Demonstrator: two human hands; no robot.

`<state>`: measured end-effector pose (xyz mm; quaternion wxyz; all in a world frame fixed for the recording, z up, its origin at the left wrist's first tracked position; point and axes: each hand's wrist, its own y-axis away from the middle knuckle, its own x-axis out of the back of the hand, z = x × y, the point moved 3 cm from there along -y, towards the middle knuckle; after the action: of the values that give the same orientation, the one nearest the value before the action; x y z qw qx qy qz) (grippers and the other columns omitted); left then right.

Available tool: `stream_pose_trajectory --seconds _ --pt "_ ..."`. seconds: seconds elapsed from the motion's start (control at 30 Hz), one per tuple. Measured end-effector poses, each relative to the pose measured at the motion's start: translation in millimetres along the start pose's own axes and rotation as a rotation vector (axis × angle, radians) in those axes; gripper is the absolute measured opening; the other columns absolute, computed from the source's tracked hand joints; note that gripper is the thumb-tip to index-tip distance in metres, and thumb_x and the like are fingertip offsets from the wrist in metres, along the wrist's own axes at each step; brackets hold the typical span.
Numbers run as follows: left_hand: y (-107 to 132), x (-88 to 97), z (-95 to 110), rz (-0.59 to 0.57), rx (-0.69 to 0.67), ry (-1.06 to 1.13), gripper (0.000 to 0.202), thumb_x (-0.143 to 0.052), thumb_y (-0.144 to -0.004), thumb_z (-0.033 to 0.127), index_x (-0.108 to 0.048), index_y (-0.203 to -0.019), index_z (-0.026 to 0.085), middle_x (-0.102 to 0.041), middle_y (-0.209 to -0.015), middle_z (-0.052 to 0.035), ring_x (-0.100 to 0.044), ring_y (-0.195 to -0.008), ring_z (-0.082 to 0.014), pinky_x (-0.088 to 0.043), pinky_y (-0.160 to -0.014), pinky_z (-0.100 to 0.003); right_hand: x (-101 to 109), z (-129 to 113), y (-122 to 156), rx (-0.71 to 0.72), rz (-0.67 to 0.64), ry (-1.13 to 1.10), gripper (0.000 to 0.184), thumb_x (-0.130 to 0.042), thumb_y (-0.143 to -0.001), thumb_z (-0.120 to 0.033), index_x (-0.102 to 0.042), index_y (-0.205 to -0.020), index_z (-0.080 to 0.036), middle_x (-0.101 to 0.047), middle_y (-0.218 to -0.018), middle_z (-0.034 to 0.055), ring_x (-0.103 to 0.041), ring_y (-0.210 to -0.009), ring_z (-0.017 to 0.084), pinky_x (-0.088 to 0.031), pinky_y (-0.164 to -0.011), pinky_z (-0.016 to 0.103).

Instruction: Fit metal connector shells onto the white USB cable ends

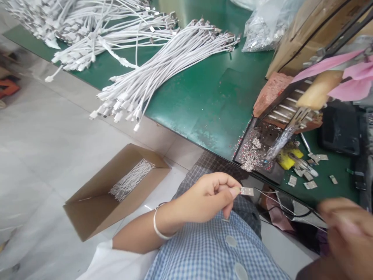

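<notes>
Low over my lap, my left hand [208,198] pinches a small flat metal USB plug [247,191] between thumb and index finger, its end pointing right. My right hand [346,229] is at the lower right, smeared by motion, so its fingers and anything in them cannot be made out. It is nearest the table's front edge, where several loose USB plug shells [310,185] lie. Farther back, a soldering iron with a wooden handle [320,90] rests on its stand. Below the iron's tip, solder crumbs [252,155] cover a dark plate, with a yellow sponge [287,159] beside it.
Bundles of white cables [163,70] lie across the green table [215,105], some overhanging its edge. A cardboard box [87,210] holding more white cables stands on the floor at left. A plastic bag of metal parts [264,33] and a dark phone-like device [339,130] are on the table.
</notes>
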<state>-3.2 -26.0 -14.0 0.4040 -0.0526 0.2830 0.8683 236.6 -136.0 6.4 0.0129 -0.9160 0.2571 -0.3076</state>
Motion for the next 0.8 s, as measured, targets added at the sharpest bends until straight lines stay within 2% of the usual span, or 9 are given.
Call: stream_pose_trajectory --seconds 0.07,0.17,0.23,0.3,0.4,0.5,0.6,0.8 --pt "-4.2 -0.1 5.5 0.004 0.008 -0.036 0.029 -0.055 -0.096 0.044 -0.059 -0.094 0.015 -0.054 -0.054 0.0067 -0.039 -0.045 -0.0058 -0.030 -0.047 -0.020 -13.5 -17.0 1.3 0.066 -0.085 -0.042 0.023 -0.061 -0.095 -0.031 -0.063 -0.075 -0.021 -0.062 -0.079 0.0010 -0.059 -0.068 0.015 -0.047 -0.057 0.027" --pt "-11.1 -0.8 14.8 0.020 -0.008 -0.083 0.027 -0.055 -0.095 0.042 -0.058 -0.092 0.015 -0.052 -0.053 0.0073 -0.037 -0.043 -0.0057 -0.029 -0.045 -0.019 -38.6 -37.8 0.6 0.239 -0.148 -0.116 0.015 -0.059 -0.093 -0.013 -0.069 -0.093 -0.023 -0.061 -0.076 -0.0001 -0.058 -0.063 0.013 -0.046 -0.056 0.026" --pt "-16.3 -1.7 21.0 0.029 -0.029 -0.091 0.025 -0.055 -0.095 0.040 -0.058 -0.091 0.015 -0.050 -0.052 0.0079 -0.037 -0.043 -0.0058 -0.029 -0.044 -0.018 -51.4 -43.4 -1.5 0.342 -0.152 -0.066 0.015 -0.060 -0.092 -0.013 -0.069 -0.099 -0.023 -0.063 -0.074 -0.0003 -0.059 -0.062 0.014 -0.046 -0.056 0.027" --pt "-21.9 -2.6 26.4 0.032 -0.047 -0.085 0.023 -0.055 -0.095 0.037 -0.058 -0.089 0.015 -0.049 -0.052 0.0080 -0.037 -0.044 -0.0057 -0.029 -0.044 -0.018 -59.9 -43.2 -5.1 0.369 -0.161 0.016 0.008 -0.060 -0.092 -0.016 -0.065 -0.095 -0.022 -0.062 -0.070 -0.0016 -0.058 -0.058 0.014 -0.046 -0.056 0.027" --pt "-29.5 -4.0 32.2 -0.004 -0.068 -0.073 0.020 -0.052 -0.097 0.031 -0.058 -0.086 0.015 -0.050 -0.053 0.0076 -0.037 -0.044 -0.0050 -0.029 -0.043 -0.017 -64.7 -41.6 -12.1 0.377 -0.144 0.040 0.007 -0.061 -0.090 -0.014 -0.059 -0.089 -0.021 -0.060 -0.070 -0.0032 -0.056 -0.058 0.011 -0.046 -0.056 0.024" --pt "-34.5 -5.0 36.7 -0.044 -0.093 -0.048 0.017 -0.050 -0.098 0.025 -0.056 -0.084 0.016 -0.051 -0.053 0.0082 -0.037 -0.043 -0.0040 -0.029 -0.043 -0.016 -64.2 -43.7 -18.8 0.465 -0.071 0.092 0.010 -0.063 -0.087 -0.010 -0.061 -0.092 -0.019 -0.065 -0.090 0.0026 -0.064 -0.081 0.014 -0.052 -0.072 0.027" --pt "-36.6 -5.2 41.0 -0.039 -0.099 -0.022 0.018 -0.050 -0.098 0.023 -0.054 -0.082 0.016 -0.051 -0.052 0.0085 -0.037 -0.042 -0.0036 -0.029 -0.042 -0.015 -64.1 -44.2 -24.3 0.497 -0.033 0.140 0.009 -0.064 -0.087 -0.012 -0.064 -0.093 -0.019 -0.066 -0.103 0.0071 -0.065 -0.097 0.019 -0.053 -0.086 0.034" --pt "-37.5 -5.7 48.1 0.000 -0.087 -0.004 0.018 -0.051 -0.097 0.023 -0.055 -0.082 0.016 -0.051 -0.051 0.0088 -0.035 -0.039 -0.0028 -0.028 -0.041 -0.015 -65.7 -44.0 -27.8 0.470 -0.006 0.088 0.012 -0.064 -0.087 -0.012 -0.064 -0.094 -0.021 -0.070 -0.103 0.0051 -0.066 -0.097 0.020 -0.053 -0.087 0.036"
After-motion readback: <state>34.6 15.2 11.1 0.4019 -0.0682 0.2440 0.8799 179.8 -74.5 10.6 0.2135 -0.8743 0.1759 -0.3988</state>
